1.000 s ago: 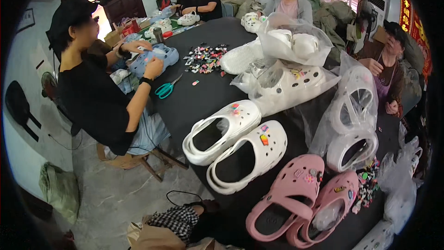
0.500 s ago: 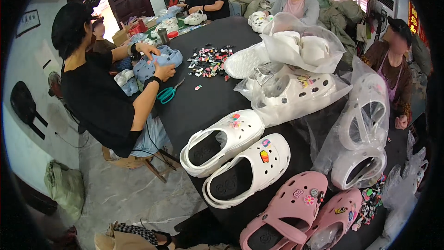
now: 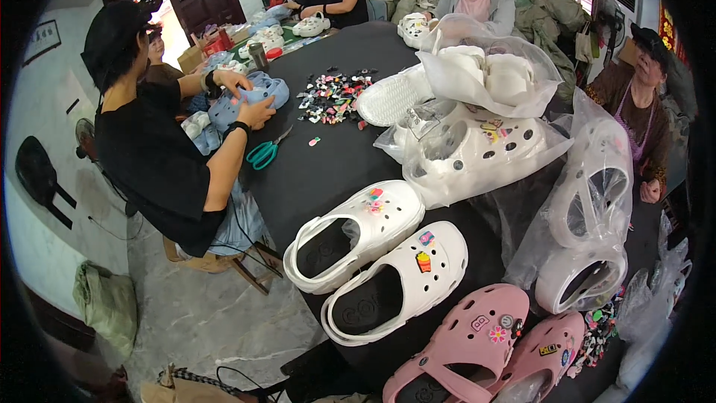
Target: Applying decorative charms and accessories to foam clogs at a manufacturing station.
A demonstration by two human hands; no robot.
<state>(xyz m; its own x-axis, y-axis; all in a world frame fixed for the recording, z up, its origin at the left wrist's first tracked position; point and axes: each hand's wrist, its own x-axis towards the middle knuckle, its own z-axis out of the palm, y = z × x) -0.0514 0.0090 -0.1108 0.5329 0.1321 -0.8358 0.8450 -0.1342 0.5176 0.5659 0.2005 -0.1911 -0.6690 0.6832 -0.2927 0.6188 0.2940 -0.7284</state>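
Neither of my hands shows in the head view. Closest to the lower edge lies a pair of pink clogs, the left one (image 3: 470, 328) and the right one (image 3: 548, 347), both with small charms on top. Beyond them rests a pair of white clogs, one with a fries charm (image 3: 424, 261) and the other (image 3: 388, 209) with pastel charms. Clear plastic bags wrap more white clogs (image 3: 477, 157) farther back and a further pair (image 3: 589, 201) at the right. At the left, a co-worker's hands (image 3: 253, 108) hold a blue clog (image 3: 268, 89).
Everything lies on a black table (image 3: 298, 186). A heap of small charms (image 3: 339, 97) and teal-handled scissors (image 3: 262, 154) are near the co-worker; a second charm heap (image 3: 597, 336) sits at the right. Other people sit around the far side. A green sack (image 3: 108, 302) stands on the floor.
The view has shifted slightly, so the near clogs sit a little lower and to the left. The left co-worker still holds the blue clog. The person at right has lifted their head.
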